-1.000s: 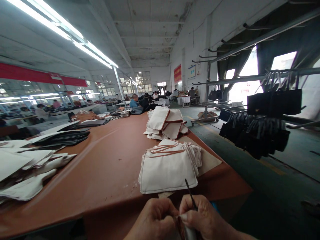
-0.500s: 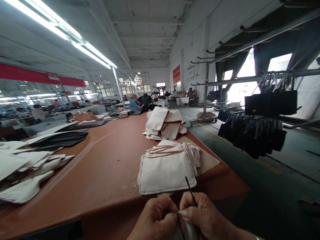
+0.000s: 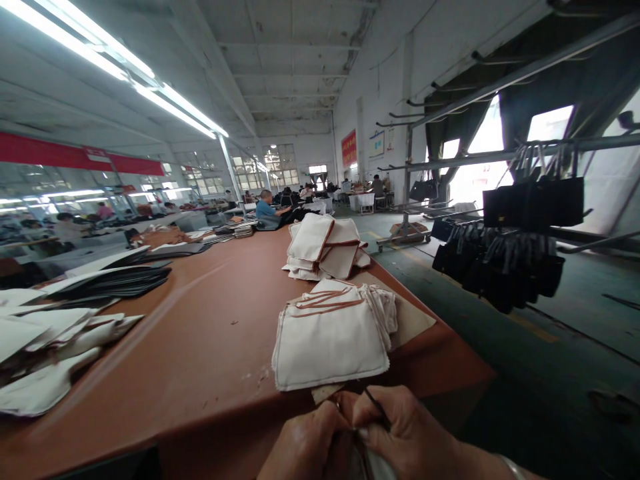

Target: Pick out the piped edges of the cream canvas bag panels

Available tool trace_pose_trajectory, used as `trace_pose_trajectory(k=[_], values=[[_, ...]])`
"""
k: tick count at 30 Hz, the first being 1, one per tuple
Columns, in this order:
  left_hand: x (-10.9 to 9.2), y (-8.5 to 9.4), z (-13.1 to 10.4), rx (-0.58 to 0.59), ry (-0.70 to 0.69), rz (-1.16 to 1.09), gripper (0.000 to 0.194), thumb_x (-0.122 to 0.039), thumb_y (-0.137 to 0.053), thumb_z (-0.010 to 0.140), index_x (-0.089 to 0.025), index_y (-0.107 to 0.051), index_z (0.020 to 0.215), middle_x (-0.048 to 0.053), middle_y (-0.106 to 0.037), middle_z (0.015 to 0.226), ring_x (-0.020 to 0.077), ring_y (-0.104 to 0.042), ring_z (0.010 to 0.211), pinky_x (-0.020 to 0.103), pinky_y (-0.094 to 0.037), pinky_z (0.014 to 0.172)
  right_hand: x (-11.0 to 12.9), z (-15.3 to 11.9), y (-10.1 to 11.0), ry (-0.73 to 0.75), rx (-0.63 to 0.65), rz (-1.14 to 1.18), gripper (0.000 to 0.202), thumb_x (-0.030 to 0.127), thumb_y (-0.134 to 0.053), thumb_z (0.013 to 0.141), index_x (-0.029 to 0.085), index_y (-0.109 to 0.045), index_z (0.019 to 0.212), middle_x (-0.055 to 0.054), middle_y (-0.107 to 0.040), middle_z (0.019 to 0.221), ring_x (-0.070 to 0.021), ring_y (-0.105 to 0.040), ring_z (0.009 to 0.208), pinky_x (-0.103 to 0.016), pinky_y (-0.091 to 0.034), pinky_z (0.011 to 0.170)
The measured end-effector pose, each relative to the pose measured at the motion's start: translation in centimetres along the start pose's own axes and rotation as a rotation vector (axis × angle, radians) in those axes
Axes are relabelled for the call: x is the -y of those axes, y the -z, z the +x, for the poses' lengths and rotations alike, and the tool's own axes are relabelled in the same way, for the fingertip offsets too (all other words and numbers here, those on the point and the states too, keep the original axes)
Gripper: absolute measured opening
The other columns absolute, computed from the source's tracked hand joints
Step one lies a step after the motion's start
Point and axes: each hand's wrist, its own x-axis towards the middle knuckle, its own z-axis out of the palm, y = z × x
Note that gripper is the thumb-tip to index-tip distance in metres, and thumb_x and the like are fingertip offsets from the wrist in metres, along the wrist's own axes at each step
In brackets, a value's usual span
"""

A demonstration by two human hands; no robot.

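At the bottom of the head view my left hand [image 3: 307,440] is closed, pinching the brown edge of a white cloth piece [image 3: 383,467]. My right hand [image 3: 400,433] presses against it from the other side, with a thin dark pointed tool [image 3: 376,407] held in its curled fingers. The fingertips of both hands meet at the edging; most of the cloth piece lies below the frame. Just beyond the hands lies a stack of white stitched cloth pieces [image 3: 330,340], with narrow brown strips [image 3: 323,301] on top.
Brown sheeting covers the table [image 3: 200,333]. Farther back sits another pile of white pieces with brown edging [image 3: 310,240]. White and black sheets [image 3: 110,283] lie at left. Black bags [image 3: 533,203] hang on a metal rack at right. A person in blue [image 3: 267,210] sits beyond the table.
The tool has tipped down into the right hand, so less of it shows. Both hands have shifted slightly at the cloth edge, and the view has turned a little.
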Motion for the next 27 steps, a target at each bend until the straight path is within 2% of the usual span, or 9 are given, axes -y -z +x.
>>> trace_pose_trajectory(k=[2,6,9,12,16,18,21,24,27], values=[[0.1,0.3,0.1,0.107,0.099,-0.134,0.036,-0.047,-0.055,0.092,-0.014,-0.063,0.081,0.002,-0.059,0.069,0.0127,-0.046,0.062,0.022,-0.032,0.056,-0.8,-0.5,0.2,0.106,0.007,-0.082,0.015,0.019,-0.055,0.088,0.019,-0.054,0.073,0.001,-0.054,0.072,-0.0141,-0.053,0.068,-0.025,-0.041,0.065],[-0.2,1.3,0.7,0.298,0.263,-0.464,0.067,-0.071,-0.042,0.092,-0.011,-0.067,0.079,0.002,-0.050,0.070,0.0125,-0.036,0.063,0.024,-0.029,0.057,-1.2,-1.1,0.8,0.265,0.030,-0.165,0.019,0.019,-0.052,0.095,0.019,-0.057,0.076,-0.003,-0.061,0.077,-0.0153,-0.059,0.072,-0.025,-0.045,0.069],[0.1,1.4,1.0,0.353,0.285,-0.463,0.069,-0.076,-0.050,0.086,-0.010,-0.067,0.076,-0.001,-0.042,0.065,0.0113,-0.030,0.061,0.024,-0.025,0.055,-1.3,-1.1,0.8,0.379,0.019,-0.181,0.018,0.017,-0.052,0.097,0.019,-0.059,0.081,-0.006,-0.063,0.080,-0.0157,-0.061,0.074,-0.024,-0.047,0.069],[0.3,1.2,1.1,0.360,0.266,-0.384,0.067,-0.080,-0.054,0.080,-0.014,-0.054,0.066,-0.004,-0.035,0.064,0.0097,-0.027,0.059,0.025,-0.020,0.052,-1.1,-1.1,0.7,0.427,0.011,-0.203,0.016,0.014,-0.051,0.096,0.018,-0.061,0.084,-0.006,-0.062,0.080,-0.0152,-0.060,0.073,-0.024,-0.047,0.068],[-1.1,1.2,1.2,0.322,0.176,-0.381,0.065,-0.079,-0.055,0.080,-0.017,-0.046,0.064,-0.004,-0.035,0.066,0.0091,-0.027,0.058,0.025,-0.019,0.050,-0.2,-1.2,1.2,0.318,0.031,-0.064,0.014,0.019,-0.056,0.093,0.017,-0.061,0.080,-0.004,-0.059,0.078,-0.0153,-0.057,0.074,-0.025,-0.046,0.070],[-2.0,1.3,1.3,0.289,0.069,-0.371,0.059,-0.070,-0.054,0.087,-0.016,-0.050,0.065,-0.001,-0.043,0.069,0.0103,-0.035,0.060,0.023,-0.027,0.053,0.5,-1.0,1.9,0.140,0.070,0.097,0.012,0.028,-0.064,0.089,0.016,-0.063,0.086,-0.003,-0.059,0.079,-0.0146,-0.055,0.071,-0.025,-0.045,0.068],[-2.3,1.4,1.4,0.213,-0.128,-0.218,0.048,-0.052,-0.052,0.094,-0.017,-0.051,0.062,0.002,-0.052,0.071,0.0131,-0.046,0.065,0.023,-0.035,0.060,1.4,-0.3,3.1,-0.162,0.209,0.249,0.033,0.046,-0.062,0.091,0.015,-0.066,0.098,-0.001,-0.059,0.080,-0.0095,-0.045,0.057,-0.021,-0.038,0.054],[-1.8,1.3,1.3,0.098,-0.176,-0.038,0.036,-0.038,-0.053,0.095,-0.018,-0.054,0.065,0.002,-0.052,0.069,0.0123,-0.047,0.062,0.022,-0.033,0.058,2.0,0.7,3.8,-0.191,0.321,0.170,0.035,0.047,-0.060,0.091,0.013,-0.067,0.083,0.001,-0.053,0.072,-0.0088,-0.039,0.057,-0.020,-0.032,0.051],[-1.4,1.4,0.9,0.073,-0.219,-0.017,0.032,-0.035,-0.054,0.094,-0.017,-0.057,0.068,0.001,-0.052,0.069,0.0115,-0.048,0.062,0.022,-0.030,0.056,2.0,1.4,3.8,-0.137,0.368,0.131,0.031,0.041,-0.067,0.085,0.013,-0.063,0.073,0.003,-0.048,0.065,-0.0095,-0.038,0.059,-0.021,-0.030,0.053]])
